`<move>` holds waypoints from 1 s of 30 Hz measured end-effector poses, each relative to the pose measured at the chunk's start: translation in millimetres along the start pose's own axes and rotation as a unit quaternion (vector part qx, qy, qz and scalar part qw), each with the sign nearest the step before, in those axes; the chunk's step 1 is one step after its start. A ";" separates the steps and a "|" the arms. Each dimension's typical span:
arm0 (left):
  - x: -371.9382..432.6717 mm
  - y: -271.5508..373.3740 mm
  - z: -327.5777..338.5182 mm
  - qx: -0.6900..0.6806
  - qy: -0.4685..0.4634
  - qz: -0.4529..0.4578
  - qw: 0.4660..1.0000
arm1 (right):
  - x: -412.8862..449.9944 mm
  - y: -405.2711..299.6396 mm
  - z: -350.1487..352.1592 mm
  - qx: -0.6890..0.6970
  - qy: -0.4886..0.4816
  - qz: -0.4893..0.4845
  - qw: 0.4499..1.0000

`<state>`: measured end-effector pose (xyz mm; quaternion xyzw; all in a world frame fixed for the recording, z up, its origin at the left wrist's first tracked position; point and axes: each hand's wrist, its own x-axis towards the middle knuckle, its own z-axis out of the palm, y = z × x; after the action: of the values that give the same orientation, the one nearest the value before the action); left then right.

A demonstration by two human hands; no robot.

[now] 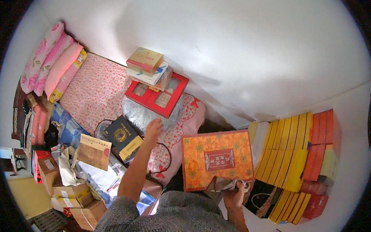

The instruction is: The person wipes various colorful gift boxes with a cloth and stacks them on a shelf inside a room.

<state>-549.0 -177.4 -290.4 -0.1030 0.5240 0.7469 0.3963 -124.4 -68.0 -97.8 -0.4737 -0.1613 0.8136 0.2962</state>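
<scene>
My left hand [154, 128] reaches forward over a clear plastic-wrapped bundle [136, 112], just short of a red box with clear windows [152, 99]. Nothing shows in its grasp, and its fingers are too blurred to judge. A pale-yellow carton [145, 58] lies on a white-and-blue box [148, 76], both stacked on the red one. My right hand [234, 197] grips a crumpled greyish cloth [223, 184] at the near edge of a large orange patterned box [196, 147]. What holds up that box is hidden.
A bed with a floral cover [94, 79] spreads ahead, with folded pink bedding [46, 59] at far left. Dark and gold packaging [122, 135], papers and cardboard boxes [85, 212] crowd the left. Yellow books [282, 147] are stacked at right, beside the white wall [237, 41].
</scene>
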 end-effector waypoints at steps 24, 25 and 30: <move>85.7 18.5 -35.5 -0.249 0.053 0.048 0.966 | 14.2 -6.9 -29.0 -0.074 0.102 0.005 0.992; 71.6 14.7 -42.9 -0.250 0.054 0.048 0.966 | 17.7 -7.9 -31.1 -0.078 0.110 0.003 0.991; -29.3 19.4 -77.1 -0.241 0.111 0.066 0.962 | 20.8 -2.0 -52.0 -0.095 0.133 0.006 0.987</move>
<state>-563.2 -260.8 -293.2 -0.2429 0.3749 0.8592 0.2493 -86.6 -54.2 -136.7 -0.6045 -0.1939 0.7261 0.2640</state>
